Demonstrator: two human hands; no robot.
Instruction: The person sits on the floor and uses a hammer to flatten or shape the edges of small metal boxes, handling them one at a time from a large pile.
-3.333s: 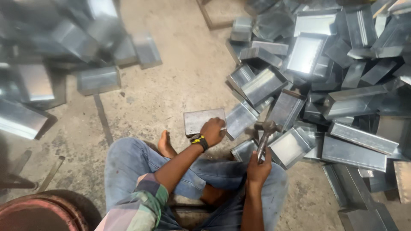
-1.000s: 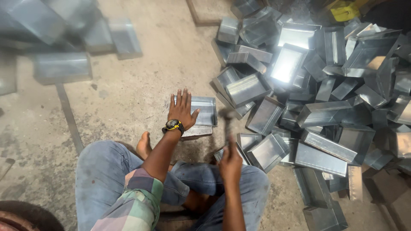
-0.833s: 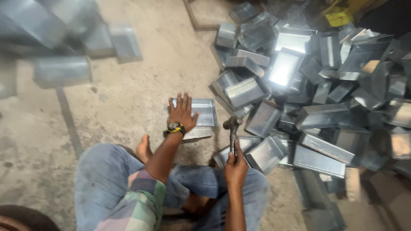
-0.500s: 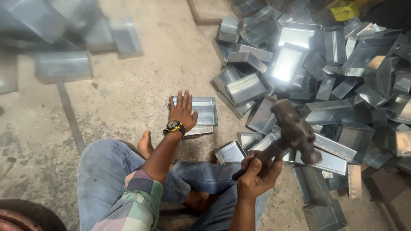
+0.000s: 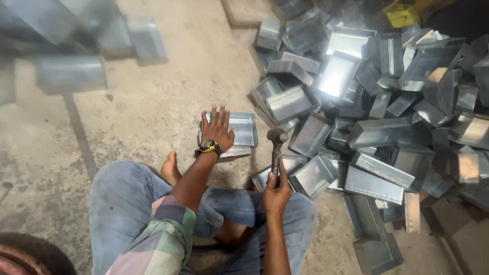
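Blue jeans (image 5: 127,203), plaid green-pink sleeve (image 5: 158,244), black-and-yellow wristwatch (image 5: 208,147), bare foot (image 5: 169,168)

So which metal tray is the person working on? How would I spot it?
Find the big pile of shiny trays on the right, then look just left of it on the bare floor. One tray lies flat there by itself, with the left hand spread on it and the hammer in the right hand beside it.

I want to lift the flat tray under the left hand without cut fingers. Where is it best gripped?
Probably the tray's right short wall, coming from the right. It lies open side up, the left hand presses its left half, and that folded rim stands bare. The hammer in the right hand hangs close by.
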